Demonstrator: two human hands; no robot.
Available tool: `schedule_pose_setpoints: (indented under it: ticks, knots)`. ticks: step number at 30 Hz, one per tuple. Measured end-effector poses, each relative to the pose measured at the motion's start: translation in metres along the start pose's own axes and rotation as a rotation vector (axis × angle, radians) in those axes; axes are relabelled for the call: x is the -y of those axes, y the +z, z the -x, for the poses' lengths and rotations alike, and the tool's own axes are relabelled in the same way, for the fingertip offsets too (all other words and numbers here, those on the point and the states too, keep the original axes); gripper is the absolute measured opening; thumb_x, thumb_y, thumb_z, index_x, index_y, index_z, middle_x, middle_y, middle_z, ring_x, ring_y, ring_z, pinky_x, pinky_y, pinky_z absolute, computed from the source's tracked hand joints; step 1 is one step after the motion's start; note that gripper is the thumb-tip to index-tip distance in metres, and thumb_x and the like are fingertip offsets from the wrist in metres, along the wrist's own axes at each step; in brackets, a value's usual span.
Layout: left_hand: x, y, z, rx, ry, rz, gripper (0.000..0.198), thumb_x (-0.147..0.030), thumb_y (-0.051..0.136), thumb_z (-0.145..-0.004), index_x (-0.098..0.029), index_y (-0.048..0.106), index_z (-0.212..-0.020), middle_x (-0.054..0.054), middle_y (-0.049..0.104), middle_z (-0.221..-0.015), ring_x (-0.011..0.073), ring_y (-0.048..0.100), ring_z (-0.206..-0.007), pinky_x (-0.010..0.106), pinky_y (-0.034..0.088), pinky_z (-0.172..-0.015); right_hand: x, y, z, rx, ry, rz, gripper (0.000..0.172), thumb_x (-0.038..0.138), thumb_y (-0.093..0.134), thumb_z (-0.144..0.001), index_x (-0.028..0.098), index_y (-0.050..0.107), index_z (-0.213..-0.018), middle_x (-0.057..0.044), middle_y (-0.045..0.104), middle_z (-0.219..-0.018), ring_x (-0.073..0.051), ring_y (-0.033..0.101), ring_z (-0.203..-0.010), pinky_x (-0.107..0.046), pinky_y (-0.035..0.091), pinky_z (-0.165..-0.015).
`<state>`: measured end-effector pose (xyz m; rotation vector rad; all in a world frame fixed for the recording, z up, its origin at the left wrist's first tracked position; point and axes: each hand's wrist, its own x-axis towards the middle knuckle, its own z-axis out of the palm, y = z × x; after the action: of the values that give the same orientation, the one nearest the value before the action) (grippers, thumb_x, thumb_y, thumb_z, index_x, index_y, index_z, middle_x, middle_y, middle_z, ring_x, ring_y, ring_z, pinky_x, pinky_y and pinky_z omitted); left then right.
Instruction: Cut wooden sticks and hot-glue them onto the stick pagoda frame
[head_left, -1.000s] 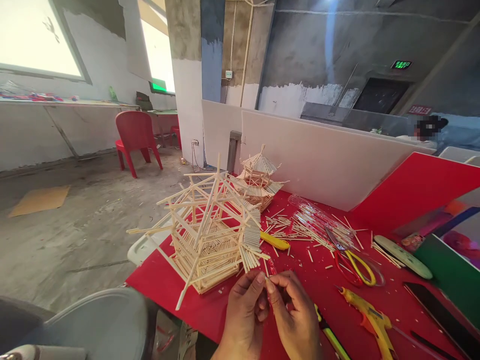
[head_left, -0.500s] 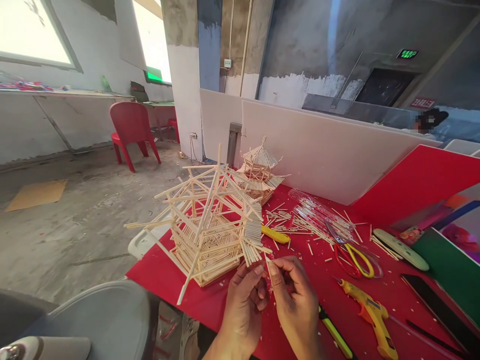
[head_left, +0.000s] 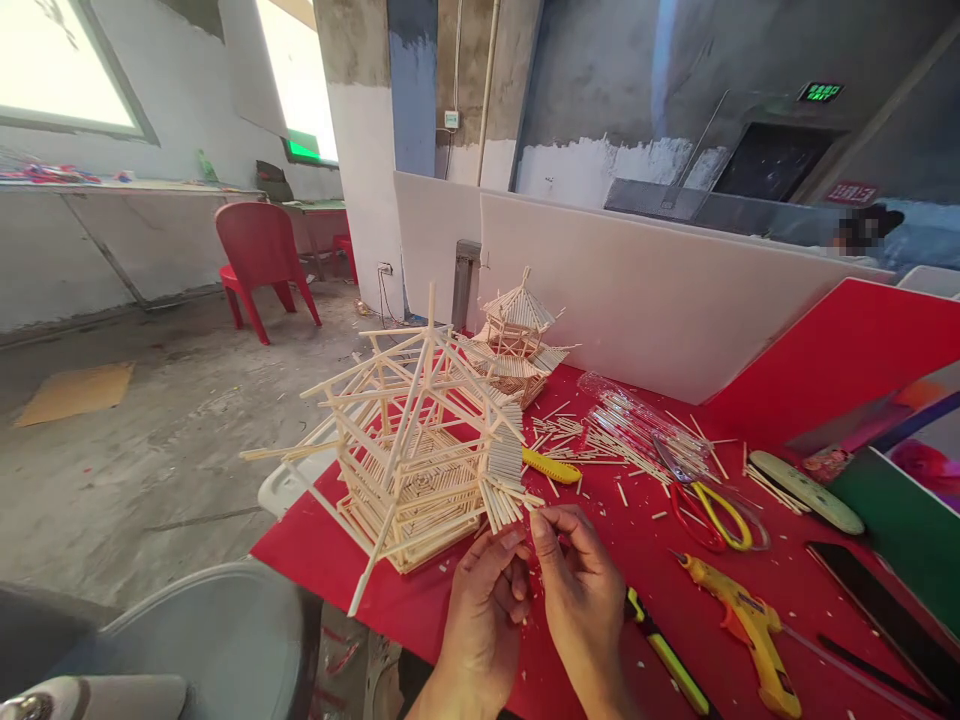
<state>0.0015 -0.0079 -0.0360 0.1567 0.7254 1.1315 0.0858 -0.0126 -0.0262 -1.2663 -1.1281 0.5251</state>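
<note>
My left hand [head_left: 484,610] and my right hand [head_left: 579,590] meet at the near edge of the red table [head_left: 645,620]. Their fingertips pinch a thin wooden stick [head_left: 529,518] between them. The stick's tip reaches the lower right eave of a large stick-built pavilion frame [head_left: 409,455], which stands just left of my hands. A smaller finished pavilion model [head_left: 517,340] sits behind it, against the white board.
Loose sticks [head_left: 592,445], a clear plastic bag [head_left: 637,425], red and yellow scissors [head_left: 709,510], a yellow glue gun [head_left: 746,625], a yellow cutter [head_left: 551,467] and a green-handled tool [head_left: 664,655] lie on the table. A red chair [head_left: 259,260] stands far left; grey chair back [head_left: 202,640] near.
Both hands have risen a little toward the large frame, carrying the stick up to its eave. The view has shifted slightly.
</note>
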Motion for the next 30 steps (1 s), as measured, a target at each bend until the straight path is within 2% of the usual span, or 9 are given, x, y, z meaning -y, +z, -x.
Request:
schedule_pose_setpoints:
  ticks: [11, 20, 30]
  knots:
    - [0.0007, -0.0083, -0.0019, 0.001, 0.029, 0.011, 0.022, -0.030, 0.078, -0.066, -0.012, 0.072, -0.078, -0.001, 0.059, -0.068, 0.0043, 0.039, -0.047, 0.018, 0.022, -0.040, -0.0067, 0.0021, -0.0021, 0.021, 0.007, 0.060, 0.023, 0.041, 0.061, -0.089, 0.020, 0.068, -0.083, -0.003, 0.068, -0.078, -0.015, 0.064, -0.070, -0.022, 0.052, -0.057]
    - [-0.0037, -0.0028, 0.0002, -0.022, 0.048, -0.012, 0.027, -0.030, 0.079, -0.062, -0.011, 0.074, -0.080, 0.000, 0.059, -0.072, 0.0039, 0.039, -0.048, 0.018, 0.023, -0.040, -0.0088, 0.0010, -0.0037, 0.058, 0.019, 0.039, 0.021, 0.039, 0.061, -0.089, 0.020, 0.068, -0.085, -0.004, 0.068, -0.080, -0.016, 0.064, -0.072, -0.023, 0.053, -0.060]
    - [-0.0065, -0.0036, -0.0016, -0.005, 0.063, 0.029, 0.023, -0.028, 0.078, -0.065, -0.012, 0.071, -0.080, 0.001, 0.060, -0.073, 0.0048, 0.040, -0.048, 0.017, 0.024, -0.040, -0.0034, 0.0028, -0.0061, 0.066, 0.023, 0.028, 0.022, 0.040, 0.061, -0.089, 0.020, 0.069, -0.083, -0.003, 0.068, -0.079, -0.014, 0.063, -0.069, -0.021, 0.052, -0.057]
